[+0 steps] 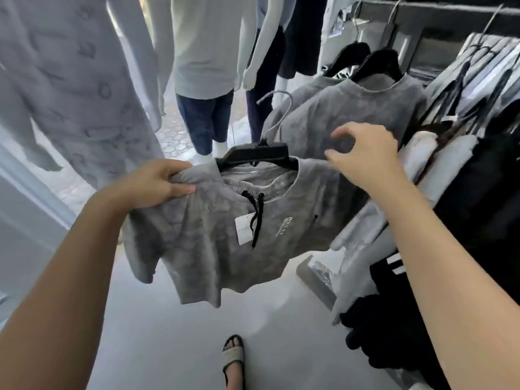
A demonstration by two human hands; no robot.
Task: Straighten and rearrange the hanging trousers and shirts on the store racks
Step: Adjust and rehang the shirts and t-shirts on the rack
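Note:
A grey washed T-shirt hangs on a black hanger, held out in front of me off the rack, with grey drawstring shorts tucked inside its neck and a white tag at the chest. My left hand grips the shirt's left shoulder. Over the right shoulder of the shirt my right hand hovers with fingers loosely curled and holds nothing. The hanger's metal hook points up and away. Behind it, a second grey T-shirt hangs on a black hanger on the rack.
The rack on the right carries several dark and white garments. Dressed mannequins stand ahead and to the left. My sandalled foot is on the grey floor below.

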